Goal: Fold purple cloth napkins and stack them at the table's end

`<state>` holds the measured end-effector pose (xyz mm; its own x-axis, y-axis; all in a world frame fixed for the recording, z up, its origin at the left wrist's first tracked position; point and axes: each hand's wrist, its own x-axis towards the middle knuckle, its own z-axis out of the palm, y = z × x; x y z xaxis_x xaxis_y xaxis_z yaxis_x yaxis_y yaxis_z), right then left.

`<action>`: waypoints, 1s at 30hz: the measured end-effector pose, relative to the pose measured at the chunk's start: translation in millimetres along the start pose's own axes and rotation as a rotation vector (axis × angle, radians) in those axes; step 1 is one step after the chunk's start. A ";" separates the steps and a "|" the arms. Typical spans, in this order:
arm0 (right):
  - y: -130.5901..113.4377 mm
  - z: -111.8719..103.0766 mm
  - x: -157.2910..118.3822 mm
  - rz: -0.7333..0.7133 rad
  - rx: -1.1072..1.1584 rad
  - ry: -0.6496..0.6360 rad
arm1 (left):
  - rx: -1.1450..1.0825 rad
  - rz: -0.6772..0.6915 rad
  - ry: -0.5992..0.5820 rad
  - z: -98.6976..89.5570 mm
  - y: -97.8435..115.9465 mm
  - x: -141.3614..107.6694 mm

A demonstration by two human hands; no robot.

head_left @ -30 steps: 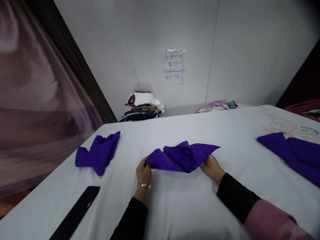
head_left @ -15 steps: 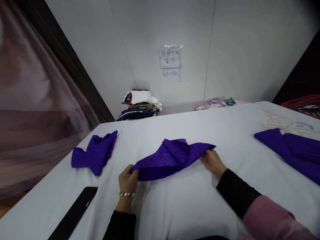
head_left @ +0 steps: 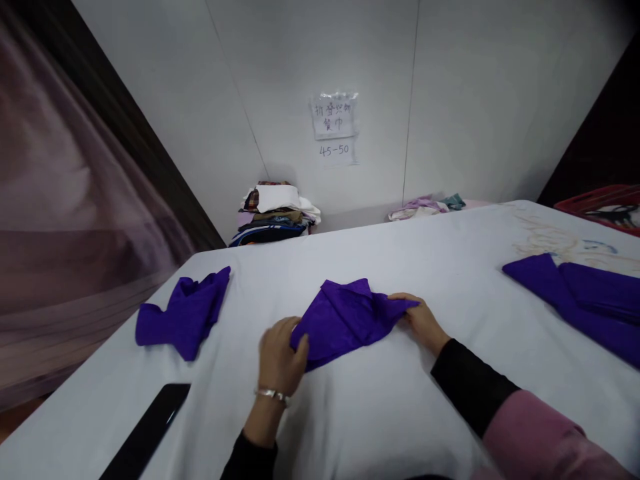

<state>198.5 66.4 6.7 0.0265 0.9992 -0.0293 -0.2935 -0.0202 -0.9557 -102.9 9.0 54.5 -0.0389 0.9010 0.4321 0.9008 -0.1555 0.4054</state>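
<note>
A purple cloth napkin (head_left: 345, 317), partly folded with a raised pleat at its top, lies in front of me on the white-covered table (head_left: 400, 400). My left hand (head_left: 284, 357), with a bracelet at the wrist, grips the napkin's left end between thumb and fingers. At the opposite end my right hand (head_left: 420, 321) pinches the pointed corner, whose tip sticks out past the fingers. The underside of the napkin is hidden.
Another purple folded napkin (head_left: 185, 313) stands at the left, above a long black flat object (head_left: 147, 433). More purple cloth (head_left: 580, 300) lies at the right. Behind the table are a pile of clothes (head_left: 275, 213), other fabric (head_left: 425, 207) and a red basket (head_left: 600, 203).
My left hand has moved right and slightly up, bringing the napkin's left end inward. The napkin now spans less width. My right hand still holds its corner, nearly in place.
</note>
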 end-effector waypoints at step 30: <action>-11.4 -14.8 4.5 -0.012 0.148 -0.020 | -1.106 -0.439 0.079 -5.4 44.9 72.4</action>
<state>216.1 70.6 13.1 0.0121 0.9999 -0.0108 -0.4312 -0.0045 -0.9022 -67.7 65.1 108.3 -0.3121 0.9430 0.1158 -0.0561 -0.1400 0.9886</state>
